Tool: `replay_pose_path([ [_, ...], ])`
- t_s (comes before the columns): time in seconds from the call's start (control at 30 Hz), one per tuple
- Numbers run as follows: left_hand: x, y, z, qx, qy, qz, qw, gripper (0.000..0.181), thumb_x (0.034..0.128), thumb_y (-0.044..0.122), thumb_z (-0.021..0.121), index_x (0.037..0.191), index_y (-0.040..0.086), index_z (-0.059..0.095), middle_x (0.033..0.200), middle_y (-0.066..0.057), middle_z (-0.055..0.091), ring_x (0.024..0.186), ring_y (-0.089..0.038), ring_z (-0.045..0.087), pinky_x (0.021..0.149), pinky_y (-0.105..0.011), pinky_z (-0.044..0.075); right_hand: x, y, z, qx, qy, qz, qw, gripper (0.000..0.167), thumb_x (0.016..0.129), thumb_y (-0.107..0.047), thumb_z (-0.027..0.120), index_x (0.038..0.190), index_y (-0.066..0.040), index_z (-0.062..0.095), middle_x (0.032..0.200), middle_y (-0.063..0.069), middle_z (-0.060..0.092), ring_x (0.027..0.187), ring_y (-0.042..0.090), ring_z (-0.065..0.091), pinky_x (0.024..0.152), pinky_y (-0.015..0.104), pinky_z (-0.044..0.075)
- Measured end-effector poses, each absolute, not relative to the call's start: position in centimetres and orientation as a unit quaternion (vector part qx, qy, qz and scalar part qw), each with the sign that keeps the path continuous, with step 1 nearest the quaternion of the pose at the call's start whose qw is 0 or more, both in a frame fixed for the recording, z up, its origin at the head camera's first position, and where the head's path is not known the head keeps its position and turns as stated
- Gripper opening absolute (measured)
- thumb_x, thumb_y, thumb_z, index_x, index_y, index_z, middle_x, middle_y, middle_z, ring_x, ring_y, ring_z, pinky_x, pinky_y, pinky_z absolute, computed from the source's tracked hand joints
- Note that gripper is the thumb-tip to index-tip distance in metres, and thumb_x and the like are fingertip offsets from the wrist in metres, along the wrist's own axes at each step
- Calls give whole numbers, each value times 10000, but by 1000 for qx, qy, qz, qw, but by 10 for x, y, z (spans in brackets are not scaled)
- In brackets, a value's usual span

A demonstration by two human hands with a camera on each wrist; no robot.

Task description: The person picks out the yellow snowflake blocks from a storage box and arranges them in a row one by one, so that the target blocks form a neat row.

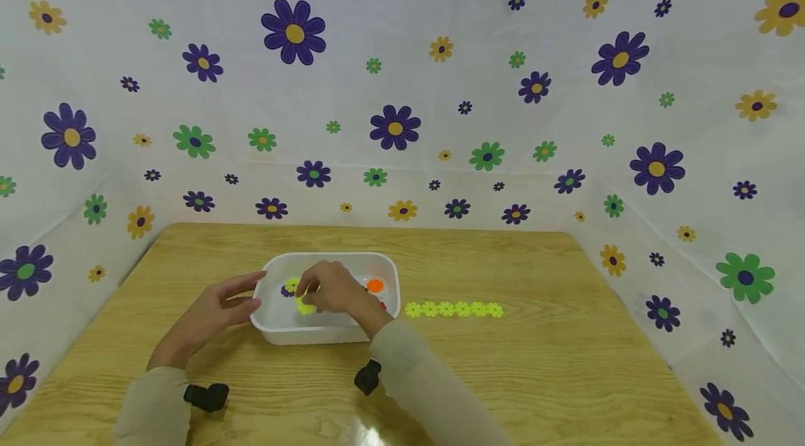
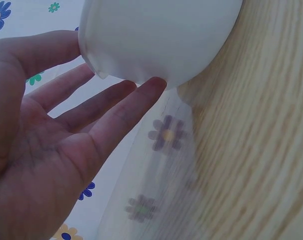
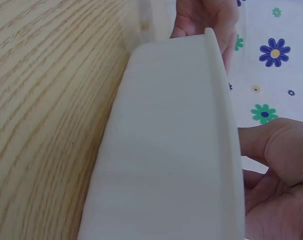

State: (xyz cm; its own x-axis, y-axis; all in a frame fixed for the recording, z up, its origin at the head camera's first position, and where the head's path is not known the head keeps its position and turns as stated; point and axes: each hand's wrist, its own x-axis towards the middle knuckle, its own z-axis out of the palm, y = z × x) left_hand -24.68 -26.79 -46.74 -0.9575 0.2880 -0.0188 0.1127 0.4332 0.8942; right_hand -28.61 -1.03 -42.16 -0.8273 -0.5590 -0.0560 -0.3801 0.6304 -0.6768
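Note:
A white tray (image 1: pixel 314 336) stands on the table; in the right wrist view its outer wall (image 3: pixel 161 140) fills the middle. My left hand (image 1: pixel 210 317) touches the tray's left end with spread, nearly straight fingers; in the left wrist view the fingertips of the left hand (image 2: pixel 66 110) rest against the outside. My right hand (image 1: pixel 336 289) reaches over the near wall, thumb and fingers at a yellow-green flower piece (image 1: pixel 305 307), which they appear to pinch. In the right wrist view the tray wall hides the fingertips of the right hand (image 3: pixel 281 175).
Several yellow-green flower pieces (image 1: pixel 446 309) lie in a straight row to the right of the tray. Inside the tray are an orange piece (image 1: pixel 375 286), a purple piece (image 1: pixel 286 291) and a red piece (image 1: pixel 382 306). Flower-patterned cloth (image 1: pixel 352 96) surrounds the table's back and sides.

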Motion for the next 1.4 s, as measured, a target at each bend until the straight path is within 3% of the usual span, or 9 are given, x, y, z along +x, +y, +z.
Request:
replay_pose_path([
  [0.2,-247,-267,-466,111,845,516,85,668,1029,334,635,1598,102,374,1649,-288,316,1409,-547,466,1036,-510,574,-283,9,-416,-268,881,-372,119,89,938,-44,714,972,-60,794,825,78,774,586,139,700,564,177,548],
  [0.47,-246,-266,-466,103,848,514,84,656,1032,311,633,1598,101,376,1656,-280,309,1411,-543,465,1068,-571,536,-280,38,-407,-258,872,-399,119,91,955,-36,703,996,-39,784,883,118,768,737,318,762,626,241,608],
  [0.7,-245,-266,-466,99,851,509,84,658,1034,308,628,1602,102,368,1660,-277,303,1417,-545,456,1081,-597,517,-280,63,-405,-243,873,-408,110,84,951,-33,708,992,-36,782,927,127,765,705,264,752,674,312,648],
  [0.97,-247,-266,-466,104,851,507,82,652,1036,297,627,1600,95,370,1656,-283,306,1411,-548,461,1070,-579,532,-277,88,-404,-213,894,-385,86,91,947,-45,717,993,-62,793,940,87,755,742,206,665,656,204,576],
  [1.13,-246,-266,-467,110,849,511,80,641,1040,279,623,1598,89,372,1652,-287,311,1404,-541,473,1053,-544,555,-275,101,-403,-192,892,-400,88,89,942,-18,712,993,-36,783,927,113,737,740,291,720,683,304,641],
  [1.4,-244,-265,-464,113,847,513,79,638,1040,262,624,1599,90,370,1647,-291,319,1397,-536,482,1038,-530,568,-273,119,-404,-155,895,-410,83,97,942,-5,710,1014,-19,774,918,115,710,685,189,675,730,368,661],
])
